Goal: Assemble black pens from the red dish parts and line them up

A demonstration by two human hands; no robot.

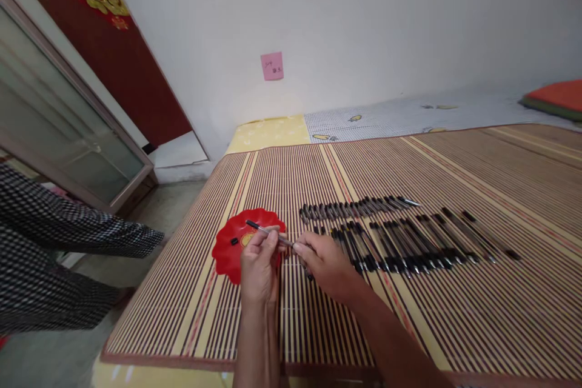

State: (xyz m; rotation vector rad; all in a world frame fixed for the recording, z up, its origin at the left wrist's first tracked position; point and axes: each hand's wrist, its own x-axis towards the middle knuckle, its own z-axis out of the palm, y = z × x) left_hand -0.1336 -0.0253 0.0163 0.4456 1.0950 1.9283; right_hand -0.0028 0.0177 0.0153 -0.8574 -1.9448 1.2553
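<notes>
My left hand [261,260] is closed around the barrel of a pen [257,227], whose black end points up and to the left. My right hand [326,260] pinches the pen's other end, so both hands share it. Beneath and beside my left hand lies a red scalloped plate [224,257], partly covered by that hand. Inside the plate is a small black pen cap [234,241]. To the right, a row of pens [400,248] lies side by side on the mat, with a second row of pens [354,209] behind it.
A striped bamboo mat [291,176] covers the bed. Along the wall runs patterned bedding [386,115], with an orange folded item [555,96] at far right. A pink note [272,66] is stuck on the wall. A person in checked trousers [68,248] stands at left.
</notes>
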